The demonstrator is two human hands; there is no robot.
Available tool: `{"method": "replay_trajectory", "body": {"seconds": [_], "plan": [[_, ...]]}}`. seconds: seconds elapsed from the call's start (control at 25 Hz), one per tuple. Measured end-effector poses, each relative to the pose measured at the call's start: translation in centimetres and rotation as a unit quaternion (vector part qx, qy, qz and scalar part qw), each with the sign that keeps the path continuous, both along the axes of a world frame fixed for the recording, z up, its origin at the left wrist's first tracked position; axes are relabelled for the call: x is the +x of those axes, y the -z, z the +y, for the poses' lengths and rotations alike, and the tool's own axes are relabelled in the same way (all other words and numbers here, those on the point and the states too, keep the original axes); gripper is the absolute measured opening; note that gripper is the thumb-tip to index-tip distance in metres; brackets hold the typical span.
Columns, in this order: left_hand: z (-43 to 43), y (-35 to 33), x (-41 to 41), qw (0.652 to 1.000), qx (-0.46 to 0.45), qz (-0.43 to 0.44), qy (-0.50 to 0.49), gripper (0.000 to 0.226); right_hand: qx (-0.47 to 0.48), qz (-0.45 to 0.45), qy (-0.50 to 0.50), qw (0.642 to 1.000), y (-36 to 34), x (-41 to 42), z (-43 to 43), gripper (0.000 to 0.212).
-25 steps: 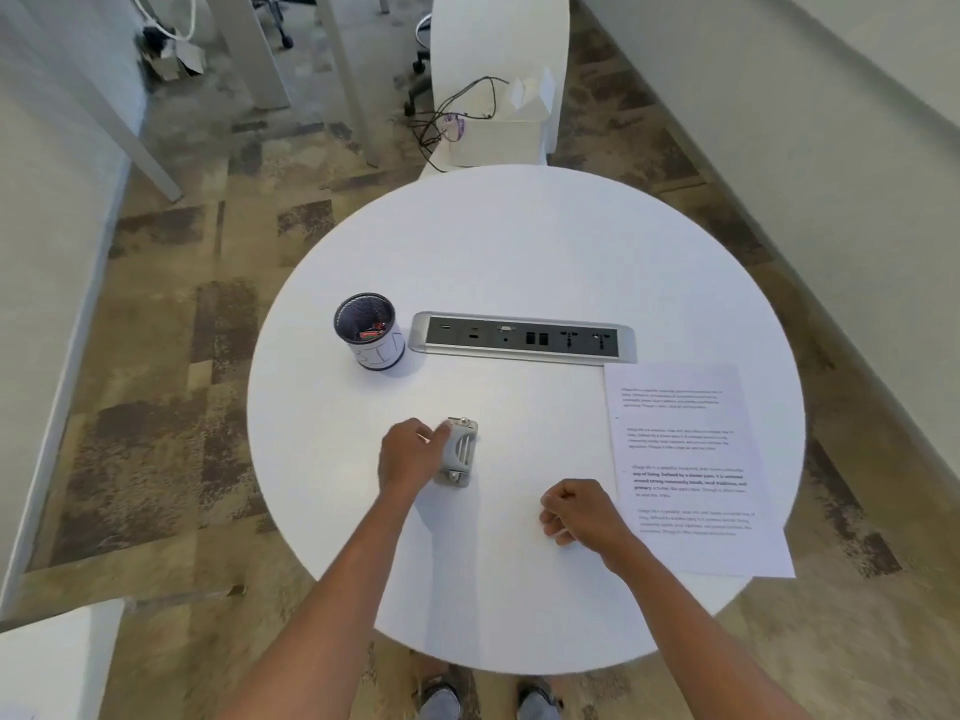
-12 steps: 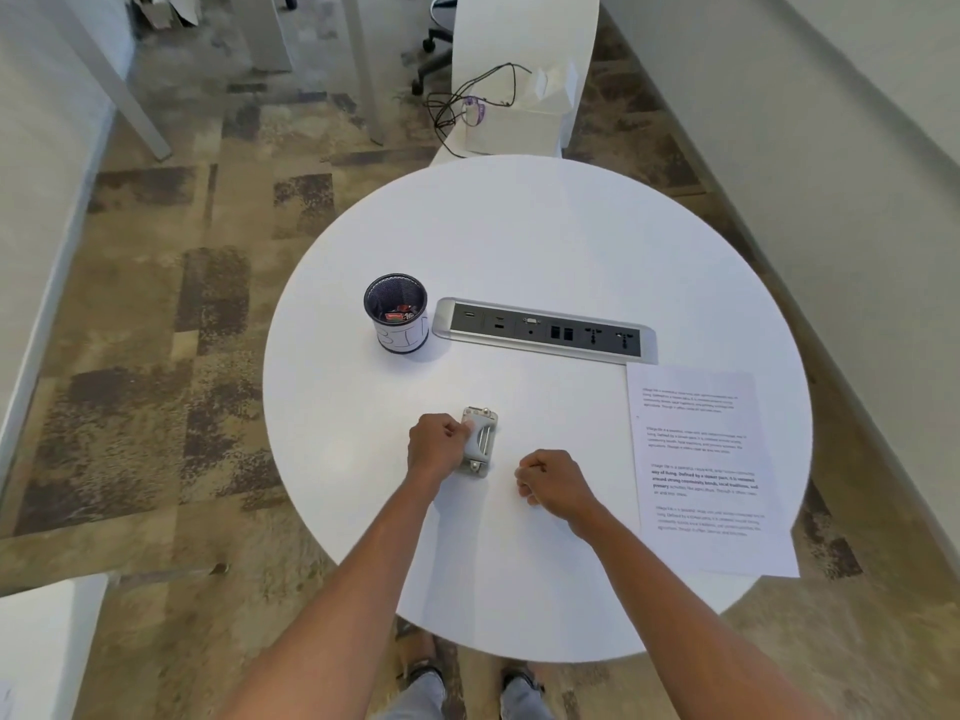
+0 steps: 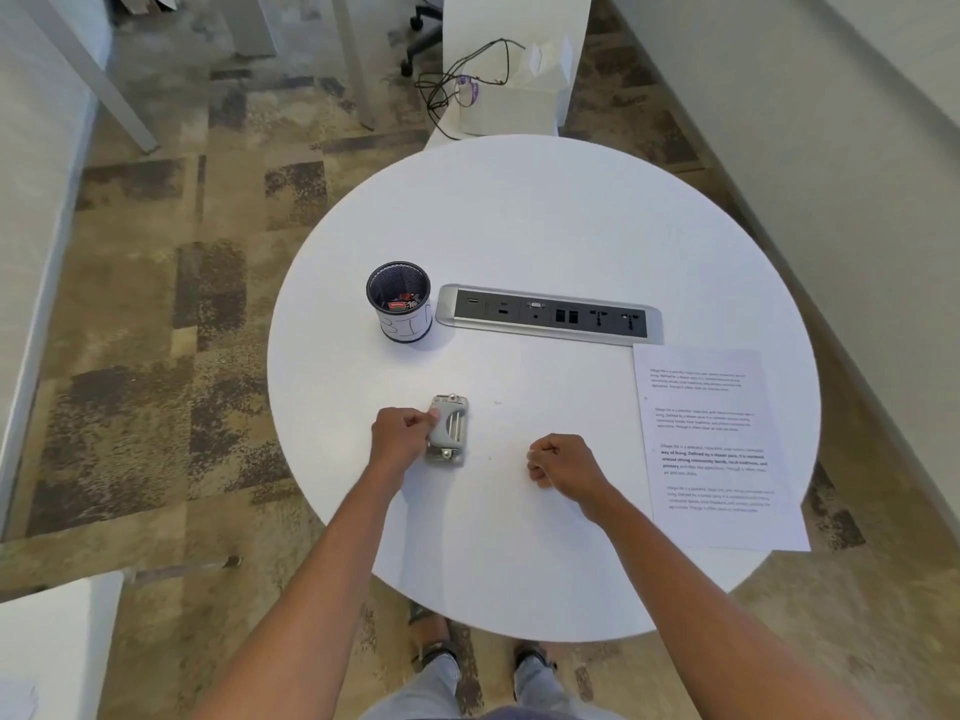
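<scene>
A small grey hole punch (image 3: 450, 431) lies flat on the round white table (image 3: 545, 226), near its front. My left hand (image 3: 402, 441) sits against the punch's left side with curled fingers gripping its edge. A short way to the right, my right hand (image 3: 563, 462) rests on the tabletop as a fist and holds nothing that I can see. A printed sheet of paper (image 3: 714, 444) lies at the table's right edge, apart from both hands.
A dark mesh cup (image 3: 399, 302) with small items inside stands at the left middle of the table. Beside it runs a recessed power socket strip (image 3: 549, 315). Behind the table stands a white chair (image 3: 514, 59) bearing cables and a box. A white surface (image 3: 52, 646) shows at lower left.
The camera view has shifted, so everything sits further right in frame. My right hand moved in towards the punch, then back out to the right. My left hand stays on the punch.
</scene>
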State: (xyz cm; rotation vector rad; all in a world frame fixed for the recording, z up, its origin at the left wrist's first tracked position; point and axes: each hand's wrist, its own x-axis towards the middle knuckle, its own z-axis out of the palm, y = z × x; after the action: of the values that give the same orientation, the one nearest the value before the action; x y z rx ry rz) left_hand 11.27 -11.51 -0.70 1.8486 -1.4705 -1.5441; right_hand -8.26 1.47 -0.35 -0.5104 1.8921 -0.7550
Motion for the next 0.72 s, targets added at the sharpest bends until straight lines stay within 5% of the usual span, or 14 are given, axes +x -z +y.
{"method": "replay_trajectory", "body": {"seconds": [0.72], "plan": [[-5.6,-0.9,6.8,0.998,-0.048,0.007,-0.032,0.020,0.009,0.039,0.002,0.999,0.7,0.4,-0.2,0.012]]}}
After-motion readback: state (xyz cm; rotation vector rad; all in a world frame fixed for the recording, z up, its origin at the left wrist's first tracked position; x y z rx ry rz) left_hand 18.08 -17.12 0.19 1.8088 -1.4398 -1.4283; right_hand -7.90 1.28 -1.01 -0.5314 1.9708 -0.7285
